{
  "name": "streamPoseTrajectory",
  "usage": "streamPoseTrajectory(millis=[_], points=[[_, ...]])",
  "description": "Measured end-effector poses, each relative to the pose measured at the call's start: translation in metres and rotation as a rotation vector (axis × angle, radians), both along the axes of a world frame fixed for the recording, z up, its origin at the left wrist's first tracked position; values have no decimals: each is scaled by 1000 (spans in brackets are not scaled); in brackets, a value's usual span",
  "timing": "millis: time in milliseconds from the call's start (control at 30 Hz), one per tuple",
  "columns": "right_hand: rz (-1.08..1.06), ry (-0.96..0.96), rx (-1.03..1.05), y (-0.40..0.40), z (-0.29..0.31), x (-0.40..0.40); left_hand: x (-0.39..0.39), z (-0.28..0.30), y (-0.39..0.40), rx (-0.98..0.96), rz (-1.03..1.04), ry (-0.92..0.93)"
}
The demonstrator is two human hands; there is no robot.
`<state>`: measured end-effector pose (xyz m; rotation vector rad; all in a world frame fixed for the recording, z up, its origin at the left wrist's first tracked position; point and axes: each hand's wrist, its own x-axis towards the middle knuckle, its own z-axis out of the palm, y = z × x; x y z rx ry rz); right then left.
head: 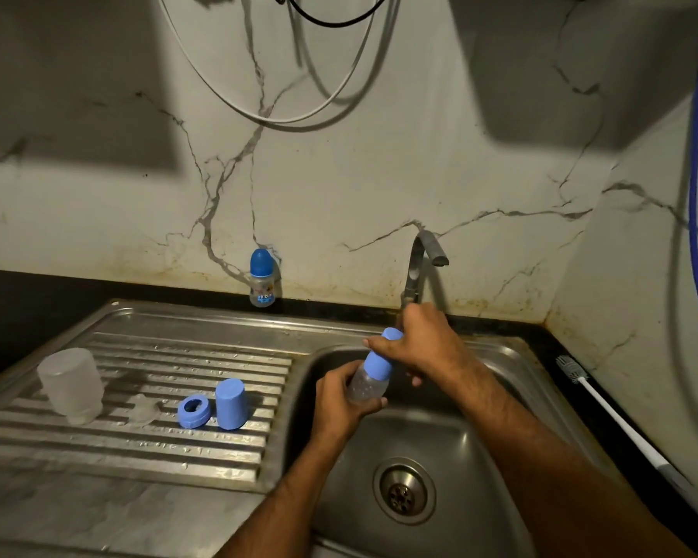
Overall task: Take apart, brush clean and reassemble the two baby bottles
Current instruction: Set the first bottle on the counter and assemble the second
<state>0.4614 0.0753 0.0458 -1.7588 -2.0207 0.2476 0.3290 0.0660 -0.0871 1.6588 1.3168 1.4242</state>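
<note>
Over sink basin: left hand curled round clear body of baby bottle; right hand grips its blue cap end. Second bottle upright by wall, assembled. Drainboard: one frosted cup, one clear teat, one blue ring, one blue cap. One brush on counter.

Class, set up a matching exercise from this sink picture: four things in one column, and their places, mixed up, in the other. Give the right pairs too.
Things:
1. bottle brush
2. blue ring
3. capped bottle
4. bottle in both hands

Places:
A. over the sink basin
B. on the ribbed drainboard
C. on the dark counter right of the sink
D. standing against the back wall

Pairs: 1-C, 2-B, 3-D, 4-A
</note>
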Motion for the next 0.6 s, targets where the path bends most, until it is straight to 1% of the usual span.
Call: streamPoseTrajectory(millis=[33, 167, 233, 267, 333, 467, 500, 533, 600], points=[[-43, -19, 18, 1, -3, -1, 0, 1, -1, 7, -6, 7], [-195, -297, 170, 1, -12, -6, -2, 3, -4, 20, -4, 30], [-200, -314, 181, 0, -13, -6, -3, 4, -4, 18, -3, 40], [-192, -256, 162, 0, -12, -5, -3, 4, -3, 16, 0, 38], [-164, -21, 84, 1, -10, -1, -3, 5, -2, 4, 11, 18], [-67, 666, -81, -4, -21, 12, -3, 7, 2, -16, 40, -64], [-31, 772, -141, -5, -28, 13, -3, 7, 2, -12, 50, -71], [9, 812, -181, -6, -37, 13, -4, 7, 1, -12, 60, -75], [107, 734, -196, -8, -54, 14, -5, 7, 0, -20, 77, -80]])
